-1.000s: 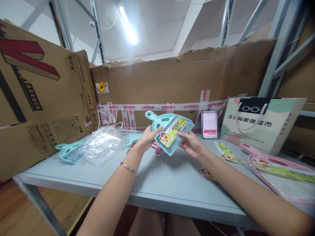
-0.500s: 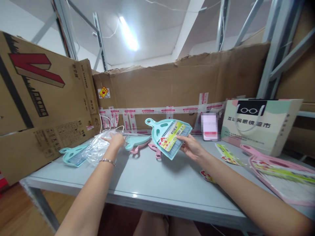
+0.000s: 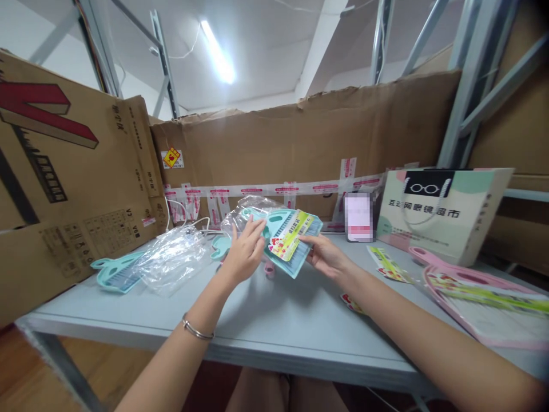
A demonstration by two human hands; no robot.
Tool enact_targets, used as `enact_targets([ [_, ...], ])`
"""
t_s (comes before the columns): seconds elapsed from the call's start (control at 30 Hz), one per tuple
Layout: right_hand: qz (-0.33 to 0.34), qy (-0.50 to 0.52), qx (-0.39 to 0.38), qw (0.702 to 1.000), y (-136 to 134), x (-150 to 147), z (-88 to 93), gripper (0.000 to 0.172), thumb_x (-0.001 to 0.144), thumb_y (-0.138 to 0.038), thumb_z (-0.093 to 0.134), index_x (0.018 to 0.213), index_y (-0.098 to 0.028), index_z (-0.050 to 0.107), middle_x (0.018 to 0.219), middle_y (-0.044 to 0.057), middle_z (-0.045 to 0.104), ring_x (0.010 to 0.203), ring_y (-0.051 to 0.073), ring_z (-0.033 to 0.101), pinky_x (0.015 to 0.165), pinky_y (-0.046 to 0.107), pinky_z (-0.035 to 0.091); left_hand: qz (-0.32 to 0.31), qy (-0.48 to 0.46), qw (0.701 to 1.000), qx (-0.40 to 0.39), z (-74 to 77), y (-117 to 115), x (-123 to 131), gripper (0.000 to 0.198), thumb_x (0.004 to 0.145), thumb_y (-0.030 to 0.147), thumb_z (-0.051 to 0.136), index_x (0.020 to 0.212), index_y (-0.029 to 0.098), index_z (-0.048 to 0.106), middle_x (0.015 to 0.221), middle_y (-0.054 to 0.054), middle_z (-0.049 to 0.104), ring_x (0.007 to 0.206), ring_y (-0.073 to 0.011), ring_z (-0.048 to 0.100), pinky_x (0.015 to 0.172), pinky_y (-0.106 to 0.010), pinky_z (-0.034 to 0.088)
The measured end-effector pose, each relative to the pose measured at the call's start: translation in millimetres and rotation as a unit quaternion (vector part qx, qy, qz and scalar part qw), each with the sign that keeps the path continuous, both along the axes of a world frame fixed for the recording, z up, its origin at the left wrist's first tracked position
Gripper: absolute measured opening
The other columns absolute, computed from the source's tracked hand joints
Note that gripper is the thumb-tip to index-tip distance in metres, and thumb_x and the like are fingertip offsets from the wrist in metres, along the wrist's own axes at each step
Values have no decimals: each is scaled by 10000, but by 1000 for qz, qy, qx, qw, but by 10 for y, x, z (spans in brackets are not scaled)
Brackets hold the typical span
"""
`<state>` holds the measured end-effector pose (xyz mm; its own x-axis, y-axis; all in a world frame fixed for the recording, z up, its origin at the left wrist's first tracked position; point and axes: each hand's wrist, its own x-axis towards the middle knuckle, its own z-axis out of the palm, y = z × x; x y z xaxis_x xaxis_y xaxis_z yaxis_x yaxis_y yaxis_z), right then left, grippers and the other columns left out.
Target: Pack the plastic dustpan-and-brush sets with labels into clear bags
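Observation:
My right hand [image 3: 328, 256] grips the broad edge of a mint-green dustpan [image 3: 295, 264] with a blue-bristled brush in it. A yellow-green printed card [image 3: 291, 234] lies across the brush. At the dustpan's handle end, my left hand [image 3: 245, 252] has its fingers closed on a clear plastic bag [image 3: 257, 203], which bulges up behind the handle; the exact grip is partly hidden. Behind my left hand lies a mint dustpan or brush piece [image 3: 220, 247], mostly covered. A pink handle [image 3: 269, 269] shows just below the held dustpan.
On the left lie another mint dustpan with brush [image 3: 118, 273] and crumpled clear bags [image 3: 175, 257]. To the right are printed cards [image 3: 388, 264], a bagged pink dustpan [image 3: 467, 286], a phone [image 3: 359, 214] and a paper bag [image 3: 437, 212]. Cardboard [image 3: 257, 149] walls the table's back.
My left hand has moved right from the pile of bags to the held dustpan, bringing a clear bag along. My right hand keeps its hold on the dustpan. The view has shifted slightly.

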<state>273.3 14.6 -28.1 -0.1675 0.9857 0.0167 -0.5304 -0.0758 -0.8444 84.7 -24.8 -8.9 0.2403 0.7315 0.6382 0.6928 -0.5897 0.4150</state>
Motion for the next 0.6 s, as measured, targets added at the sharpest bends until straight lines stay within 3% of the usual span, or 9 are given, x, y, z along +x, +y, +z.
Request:
enact_targets([
  [0.3, 89, -28, 10, 996, -25, -51, -53, 178, 692, -56, 585, 839, -150, 619, 747, 31, 708, 605, 134, 656, 596, 238, 547, -79, -29, 996, 1, 77, -33, 174, 376, 811, 266, 476, 1182, 266, 537, 1338, -34, 467, 1347, -228, 211, 1073, -417, -133],
  [0.6, -13, 69, 5, 998, 60, -64, -77, 197, 703, -59, 567, 862, -168, 607, 747, 18, 704, 677, 163, 668, 627, 274, 564, -82, 32, 996, 10, -73, -239, 69, 362, 851, 267, 419, 1193, 304, 530, 1330, -15, 475, 1336, -230, 241, 1073, -439, -141],
])
